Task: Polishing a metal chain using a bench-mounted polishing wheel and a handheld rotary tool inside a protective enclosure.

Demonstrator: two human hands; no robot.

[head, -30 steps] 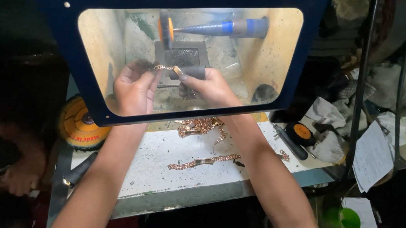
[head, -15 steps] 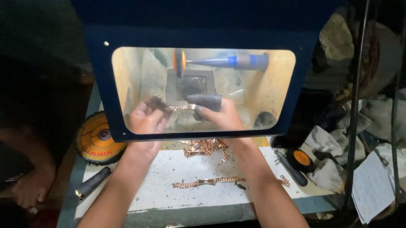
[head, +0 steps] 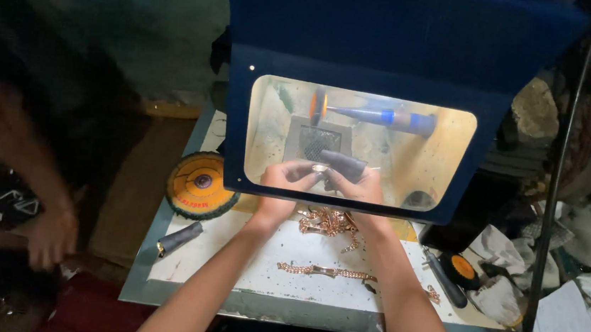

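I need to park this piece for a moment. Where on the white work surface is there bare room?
The white work surface is bare between the dark cylindrical handle and the left forearm, and along its front edge below the straight copper-coloured chain. It is crowded by the heap of copper-coloured chains between the wrists, and at right by the black-and-orange tool.

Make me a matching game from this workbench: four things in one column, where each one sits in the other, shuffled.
Things:
1. Small piece
2. Orange disc
3. Chain pile
4. Straight chain

Places:
A. On the white sheet, between the forearms
B. Left of the blue box, on the bench edge
C. Held by the left hand and right hand behind the window
D. Just below the window, near the wrists

Pairs: 1-C, 2-B, 3-D, 4-A
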